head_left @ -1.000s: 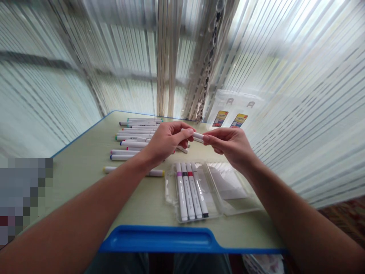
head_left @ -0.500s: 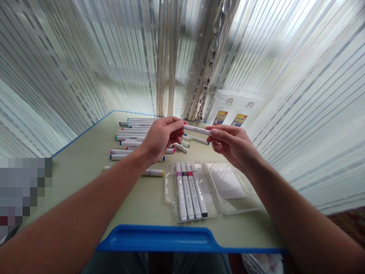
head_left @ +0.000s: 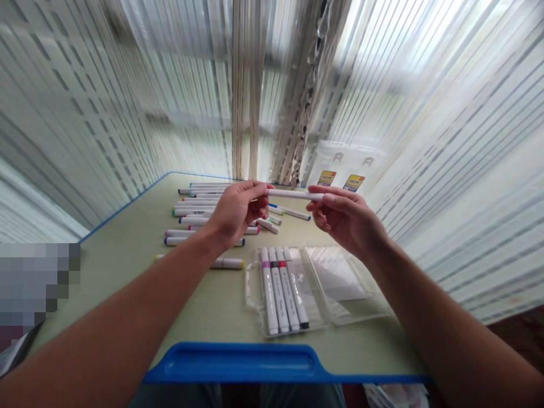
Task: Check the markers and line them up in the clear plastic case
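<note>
Gripping a white marker (head_left: 293, 194) at its ends with left hand (head_left: 236, 215) and right hand (head_left: 351, 212), above a blue-edged table (head_left: 136, 238).

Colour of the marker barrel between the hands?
The marker barrel is white; best seen in the head view.

Slim, bare forearms (head_left: 123, 323) taper to narrow wrists (head_left: 215, 235); the left hand (head_left: 238, 214) and right hand (head_left: 352, 218) are bare too, with slender fingers (head_left: 338, 200). Below, blue-grey trousers (head_left: 182, 396), dim in shadow, cover both legs (head_left: 301, 396).

Striped curtains (head_left: 191, 73) hang behind a blue-edged table (head_left: 212, 309); clear packaging (head_left: 352, 152) before them bears 2 labels (head_left: 354, 182).
</note>
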A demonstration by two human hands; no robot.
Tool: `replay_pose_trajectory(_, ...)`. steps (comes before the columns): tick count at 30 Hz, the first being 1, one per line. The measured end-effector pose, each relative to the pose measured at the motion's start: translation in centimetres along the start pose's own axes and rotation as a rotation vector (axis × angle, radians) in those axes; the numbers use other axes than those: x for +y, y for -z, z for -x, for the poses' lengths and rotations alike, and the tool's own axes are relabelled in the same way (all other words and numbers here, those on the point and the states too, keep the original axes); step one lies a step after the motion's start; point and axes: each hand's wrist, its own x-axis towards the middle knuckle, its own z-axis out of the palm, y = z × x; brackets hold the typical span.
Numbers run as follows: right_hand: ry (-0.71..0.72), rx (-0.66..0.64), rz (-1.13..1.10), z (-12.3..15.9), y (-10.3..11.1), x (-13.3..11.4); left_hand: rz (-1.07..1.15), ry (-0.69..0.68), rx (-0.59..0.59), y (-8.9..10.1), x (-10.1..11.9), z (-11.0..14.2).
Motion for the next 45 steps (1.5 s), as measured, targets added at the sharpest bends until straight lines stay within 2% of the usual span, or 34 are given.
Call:
replay_pose_trajectory(7, 0.029, 0.072, -0.09, -0.4, -0.2, 0.0, 0.039, 0.022, -0.009, -0.2, 0.3, 0.3)
replay_pose_trajectory(12, 0.01, 0.181, -0.151, -0.9, 0.3, 0.2, 0.019, 0.002, -0.059, -0.5, 0.5, 0.6)
replay_pose_trajectory(23, -0.037, 0.322, -0.225, -1.1, 0.6, 0.3, 0.011, 0.012, -0.186, -0.5, 0.7, 0.9)
replay_pose_trajectory(32, 0.012, 0.312, -0.133, -1.0, 0.5, 0.4, -0.086, 0.056, -0.144, -0.2, 0.2, 0.6)
replay_pose_trajectory(45, 0.098, 0.253, 0.019, -0.7, -0.1, 0.7, -0.29, -0.004, -0.085, 0.3, -0.3, 0.5)
